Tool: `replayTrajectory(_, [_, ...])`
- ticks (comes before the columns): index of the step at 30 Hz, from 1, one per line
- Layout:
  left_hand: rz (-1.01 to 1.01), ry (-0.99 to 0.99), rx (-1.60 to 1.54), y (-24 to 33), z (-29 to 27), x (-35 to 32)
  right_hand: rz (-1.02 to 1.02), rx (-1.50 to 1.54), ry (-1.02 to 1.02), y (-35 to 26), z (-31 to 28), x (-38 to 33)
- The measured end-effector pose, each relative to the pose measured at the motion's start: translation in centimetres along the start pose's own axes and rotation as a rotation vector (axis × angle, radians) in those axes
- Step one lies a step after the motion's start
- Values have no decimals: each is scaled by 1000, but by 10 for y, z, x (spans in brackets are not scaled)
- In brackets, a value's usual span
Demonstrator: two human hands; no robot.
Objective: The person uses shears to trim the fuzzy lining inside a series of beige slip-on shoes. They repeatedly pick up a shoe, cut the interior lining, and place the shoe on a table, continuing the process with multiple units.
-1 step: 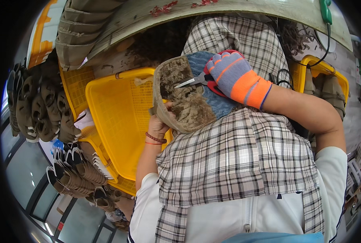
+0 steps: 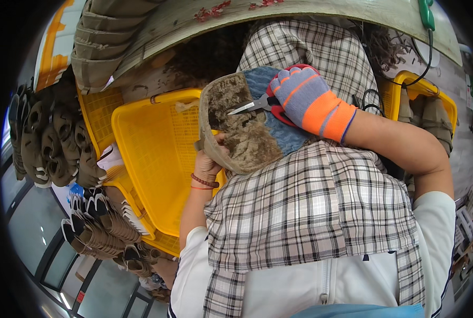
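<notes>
A brown plush-lined fabric piece [image 2: 252, 143] with a stiff rim lies across my lap, its furry side up. Blue ribbed cloth [image 2: 286, 132] adjoins its right side; I cannot tell whether the two are joined. My left hand [image 2: 209, 164], bare and with beads at the wrist, grips the piece's left rim, some fingers hidden behind it. In an orange and grey glove, my right hand [image 2: 308, 100] holds red-handled scissors [image 2: 252, 105]. Their blades look closed together and point left over the plush.
Left of my lap stands a yellow basket [image 2: 149, 159]. Brown shoe uppers [image 2: 53, 140] hang farther left, with stacked ones [image 2: 106, 220] below them. A worktable [image 2: 220, 26] crosses ahead, carrying stacked brown pieces [image 2: 109, 42]. Another yellow basket [image 2: 448, 108] with brown pieces stands right, near a black cord [image 2: 424, 71].
</notes>
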State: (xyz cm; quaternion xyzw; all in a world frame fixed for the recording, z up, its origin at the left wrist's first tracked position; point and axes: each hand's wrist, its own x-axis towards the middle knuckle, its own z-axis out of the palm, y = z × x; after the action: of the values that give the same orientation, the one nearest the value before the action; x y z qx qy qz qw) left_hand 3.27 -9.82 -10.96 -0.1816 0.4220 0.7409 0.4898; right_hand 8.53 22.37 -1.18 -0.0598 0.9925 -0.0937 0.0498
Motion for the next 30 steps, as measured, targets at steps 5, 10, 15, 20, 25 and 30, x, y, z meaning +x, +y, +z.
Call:
replayTrajectory(5, [2, 48, -45, -7, -7, 3, -50, 77, 74, 12, -13, -7])
replayTrajectory(10, [1, -21, 13, -7, -11, 5, -124, 55, 1, 11, -31, -16])
replayTrajectory(15, [47, -12, 49, 4, 14, -5, -189, 81, -22, -5, -29, -14])
replayTrajectory(20, [75, 78, 96, 7, 28, -11, -197, 70, -4, -10, -23, -8])
replayTrajectory(25, [12, 84, 111, 5, 17, -8, -203, 122, -18, -13, -24, -3])
replayTrajectory(30, [36, 88, 92, 6, 21, -10, -140, 46, -149, -12, -30, -5])
